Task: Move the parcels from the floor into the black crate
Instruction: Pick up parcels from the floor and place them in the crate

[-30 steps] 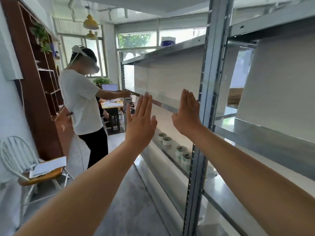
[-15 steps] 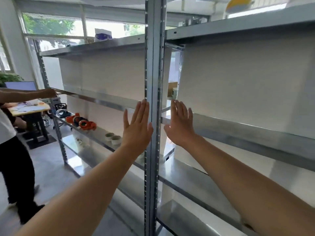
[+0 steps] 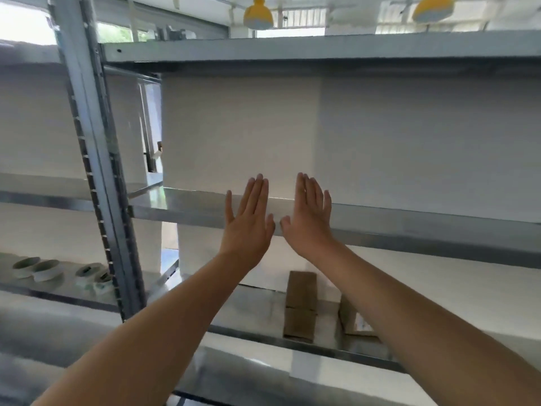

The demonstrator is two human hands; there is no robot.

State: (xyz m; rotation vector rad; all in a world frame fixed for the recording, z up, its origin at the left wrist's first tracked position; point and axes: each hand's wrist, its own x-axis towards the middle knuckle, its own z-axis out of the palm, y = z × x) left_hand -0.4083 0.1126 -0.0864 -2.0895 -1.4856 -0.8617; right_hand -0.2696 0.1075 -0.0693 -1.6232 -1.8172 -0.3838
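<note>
Metal shelving [image 3: 380, 218] ahead; left hand [image 3: 248, 222], right hand [image 3: 308, 221] flat, fingers straight, empty.

Left hand [image 3: 248, 227] and right hand [image 3: 307, 221]: raised side by side, fingers straight, backs to camera, forearms extended, holding nothing.

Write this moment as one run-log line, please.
left hand: open, empty | right hand: open, empty | both raised before metal shelf | black crate: not in view | floor parcels: not in view
</note>
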